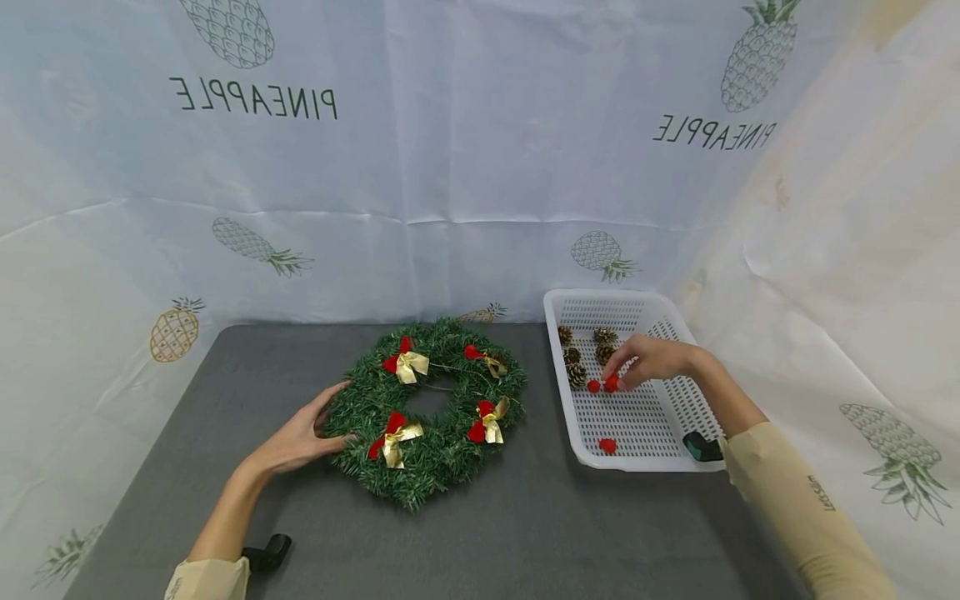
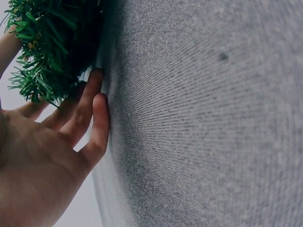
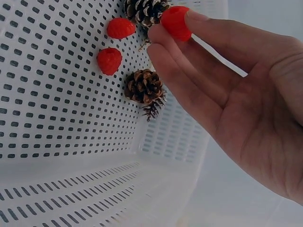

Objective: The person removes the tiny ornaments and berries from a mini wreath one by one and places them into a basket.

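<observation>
A green artificial wreath point(image 1: 450, 475) lies on the dark table, dressed with several red and gold bows point(image 1: 405, 367). My left hand point(image 1: 303, 433) rests against its left edge, thumb and fingers spread. In the left wrist view some fingertips disappear behind the green needles point(image 2: 52, 52), while the lower fingers lie close to the tabletop. Over the white basket point(image 1: 577, 433), my right hand point(image 1: 648, 360) pinches a red raspberry point(image 3: 176, 22) between thumb and fingertips. Two more raspberries point(image 3: 110, 61) lie on the basket floor in the right wrist view, near pine cones point(image 3: 143, 86).
The perforated basket stands at the table's back right; its pine cones point(image 1: 576, 375) gather along the left side. One raspberry point(image 1: 607, 446) lies towards the basket's front. A pineapple-printed curtain point(image 1: 480, 150) hangs behind and beside the grey table point(image 1: 480, 542).
</observation>
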A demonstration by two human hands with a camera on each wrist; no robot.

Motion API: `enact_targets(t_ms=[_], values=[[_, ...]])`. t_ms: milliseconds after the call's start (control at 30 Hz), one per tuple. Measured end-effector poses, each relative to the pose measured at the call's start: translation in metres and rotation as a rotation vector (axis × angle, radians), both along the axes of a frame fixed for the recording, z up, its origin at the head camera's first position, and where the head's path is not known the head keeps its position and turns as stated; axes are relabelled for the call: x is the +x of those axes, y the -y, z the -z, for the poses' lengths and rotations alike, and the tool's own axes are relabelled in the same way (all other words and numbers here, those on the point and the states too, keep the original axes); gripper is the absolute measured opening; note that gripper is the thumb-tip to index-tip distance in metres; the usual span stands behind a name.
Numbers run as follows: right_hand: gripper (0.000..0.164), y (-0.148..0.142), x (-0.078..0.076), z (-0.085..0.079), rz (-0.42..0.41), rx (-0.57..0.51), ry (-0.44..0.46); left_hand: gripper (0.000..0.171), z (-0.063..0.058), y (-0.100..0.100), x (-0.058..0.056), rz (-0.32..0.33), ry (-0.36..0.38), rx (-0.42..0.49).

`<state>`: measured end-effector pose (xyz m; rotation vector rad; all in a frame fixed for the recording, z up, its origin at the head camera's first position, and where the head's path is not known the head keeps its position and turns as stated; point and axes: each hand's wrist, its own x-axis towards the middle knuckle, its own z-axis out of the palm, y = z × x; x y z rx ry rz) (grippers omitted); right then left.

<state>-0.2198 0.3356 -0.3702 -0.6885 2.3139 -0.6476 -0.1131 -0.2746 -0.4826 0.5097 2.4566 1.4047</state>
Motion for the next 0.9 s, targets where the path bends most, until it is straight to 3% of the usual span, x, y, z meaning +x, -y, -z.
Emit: enact_targets(t_ms=[600, 900], values=[[0.029, 0.0, 0.002, -0.005, 0.023, -0.076, 0.03, 0.094, -0.001, 0.001, -0.006, 0.014, -0.025, -0.041], [0.024, 0.003, 0.004, -0.016, 0.028, -0.127, -0.073, 0.092, -0.013, 0.003, -0.007, 0.008, -0.031, -0.067]])
